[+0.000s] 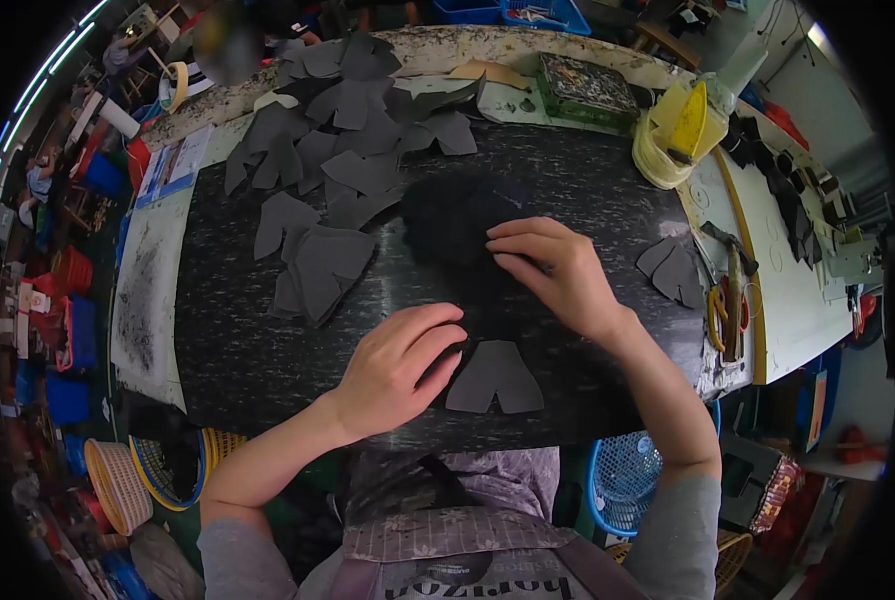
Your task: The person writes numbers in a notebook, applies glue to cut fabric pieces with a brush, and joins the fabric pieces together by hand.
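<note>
Near the front edge of the dark tabletop lies a flat grey cut piece (495,380) with a notch in its lower edge. My left hand (398,362) is just left of it, fingers curled toward the thumb. Anything between those fingertips is lost against the black surface. Further back, my right hand (560,272) has its thumb and fingers drawn together at the edge of a soft black pile (458,215). Whether it grips a black piece from the pile cannot be made out.
Many grey cut pieces (333,265) lie heaped at the left and back. More grey pieces (675,270) sit at the right, beside yellow-handled scissors (716,318). A yellow container (668,150) and a dark green box (588,92) stand at the back. Baskets (623,480) are below the table.
</note>
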`<state>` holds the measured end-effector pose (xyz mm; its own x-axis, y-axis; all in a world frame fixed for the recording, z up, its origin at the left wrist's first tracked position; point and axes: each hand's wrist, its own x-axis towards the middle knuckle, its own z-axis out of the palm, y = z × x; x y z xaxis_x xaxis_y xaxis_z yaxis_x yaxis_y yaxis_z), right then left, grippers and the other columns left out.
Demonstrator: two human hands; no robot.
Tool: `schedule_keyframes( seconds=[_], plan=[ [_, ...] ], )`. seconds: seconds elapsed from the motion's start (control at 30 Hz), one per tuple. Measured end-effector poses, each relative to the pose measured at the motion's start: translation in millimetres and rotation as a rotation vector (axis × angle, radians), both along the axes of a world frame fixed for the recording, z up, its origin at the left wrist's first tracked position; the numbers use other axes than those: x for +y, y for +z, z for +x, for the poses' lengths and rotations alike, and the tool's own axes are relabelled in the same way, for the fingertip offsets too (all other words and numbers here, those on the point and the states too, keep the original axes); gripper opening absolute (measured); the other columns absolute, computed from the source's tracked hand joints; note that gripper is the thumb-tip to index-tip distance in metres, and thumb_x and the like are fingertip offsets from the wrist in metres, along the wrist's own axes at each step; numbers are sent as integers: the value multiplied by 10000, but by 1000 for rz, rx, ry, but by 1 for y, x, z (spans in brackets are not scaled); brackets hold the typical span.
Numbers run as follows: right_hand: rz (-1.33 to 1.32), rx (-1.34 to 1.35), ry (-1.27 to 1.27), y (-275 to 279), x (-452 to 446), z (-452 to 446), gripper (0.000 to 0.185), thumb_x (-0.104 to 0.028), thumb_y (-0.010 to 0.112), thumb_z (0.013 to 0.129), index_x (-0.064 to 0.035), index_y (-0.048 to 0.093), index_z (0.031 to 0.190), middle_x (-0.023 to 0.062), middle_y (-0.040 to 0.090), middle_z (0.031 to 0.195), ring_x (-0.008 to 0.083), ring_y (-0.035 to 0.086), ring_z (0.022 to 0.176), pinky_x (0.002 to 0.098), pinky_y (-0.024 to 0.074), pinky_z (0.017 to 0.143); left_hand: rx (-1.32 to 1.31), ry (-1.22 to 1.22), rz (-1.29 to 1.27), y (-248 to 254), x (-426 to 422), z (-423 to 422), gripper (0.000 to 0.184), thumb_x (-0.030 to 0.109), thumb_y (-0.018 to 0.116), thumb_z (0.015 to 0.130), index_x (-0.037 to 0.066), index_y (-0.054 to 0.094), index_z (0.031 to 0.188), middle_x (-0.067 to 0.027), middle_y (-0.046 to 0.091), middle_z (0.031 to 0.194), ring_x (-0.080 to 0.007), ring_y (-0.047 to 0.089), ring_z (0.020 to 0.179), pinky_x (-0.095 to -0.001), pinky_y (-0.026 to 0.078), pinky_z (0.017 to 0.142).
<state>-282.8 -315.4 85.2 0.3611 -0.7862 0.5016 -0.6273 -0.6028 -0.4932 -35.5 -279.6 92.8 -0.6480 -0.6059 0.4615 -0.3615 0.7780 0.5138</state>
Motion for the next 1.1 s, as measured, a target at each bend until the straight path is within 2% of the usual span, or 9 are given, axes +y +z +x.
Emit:
schedule_keyframes(
  seconds=[0.1, 0.2, 0.3, 0.43, 0.53, 0.63, 0.77, 0.9, 1.1],
  plan=[
    [611, -514, 10, 0, -11, -11, 204, -104, 650, 923, 18, 696, 1080, 71, 706, 1042, 108, 635, 966, 268, 498, 856, 16, -133, -178, 9, -24, -28, 250, 37, 694, 793, -5, 622, 1029, -134, 596, 1145, -302, 611, 1049, -405, 514, 907],
    [564, -997, -217, -3, -20, -16, 215, -118, 629, 947, 42, 688, 1078, 45, 706, 1041, 78, 605, 946, 224, 459, 889, -210, -65, -266, -2, -61, -54, 279, 92, 678, 830, 3, 624, 1088, -136, 606, 1200, -307, 606, 1072, -426, 492, 944],
    [-104, -686, -423, 58, 27, -18, 183, -76, 634, 931, 10, 698, 1079, 83, 715, 1026, 105, 636, 921, 241, 500, 829, -169, -103, -203, 0, -67, -56, 284, 83, 648, 849, 22, 599, 1122, -122, 619, 1151, -303, 608, 1071, -424, 497, 919],
    [-463, 57, 95, 27, 96, 3, 208, -53, 675, 815, -23, 704, 1019, 125, 693, 1106, 233, 687, 915, 321, 562, 792, -44, -170, 177, 14, -76, -44, 279, 38, 608, 888, 37, 581, 1165, -134, 616, 1161, -315, 633, 1043, -387, 517, 887],
    [-85, 350, 192, -2, 124, 6, 326, -134, 701, 842, -20, 648, 1143, 149, 651, 1192, 271, 675, 979, 363, 556, 831, 204, -103, 525, 8, -80, -38, 298, -20, 580, 902, 26, 586, 1196, -136, 586, 1277, -268, 649, 1094, -330, 509, 908],
    [277, -235, -42, 16, 131, -13, 612, -213, 795, 791, -22, 521, 1303, 161, 620, 1232, 316, 624, 1104, 391, 525, 905, 200, -86, 232, 11, -70, -26, 281, -52, 585, 875, 17, 609, 1147, -131, 589, 1279, -266, 628, 1129, -339, 505, 925],
    [-15, 241, -675, 18, 105, -102, 479, -68, 755, 792, -35, 573, 1234, 177, 559, 1301, 329, 556, 1190, 411, 493, 952, 91, -163, 118, 17, -35, -19, 268, -57, 618, 834, 29, 635, 1087, -142, 615, 1220, -308, 618, 1101, -368, 506, 915],
    [204, 20, -765, -16, 104, -150, 157, -66, 675, 882, 2, 676, 1024, 137, 680, 1074, 324, 653, 1003, 365, 522, 880, 123, -357, 27, 5, -14, -43, 248, -12, 668, 809, 13, 635, 1053, -145, 625, 1160, -322, 618, 1050, -404, 514, 895],
    [-565, 225, -383, 0, 71, -89, 245, 16, 635, 882, 18, 647, 1127, 114, 682, 1038, 252, 646, 891, 317, 506, 855, 570, -628, 1330, -11, -28, -143, 624, 412, 538, 998, -28, 408, 1421, -134, 551, 1337, -203, 536, 1206, -323, 420, 1015]
  ],
)
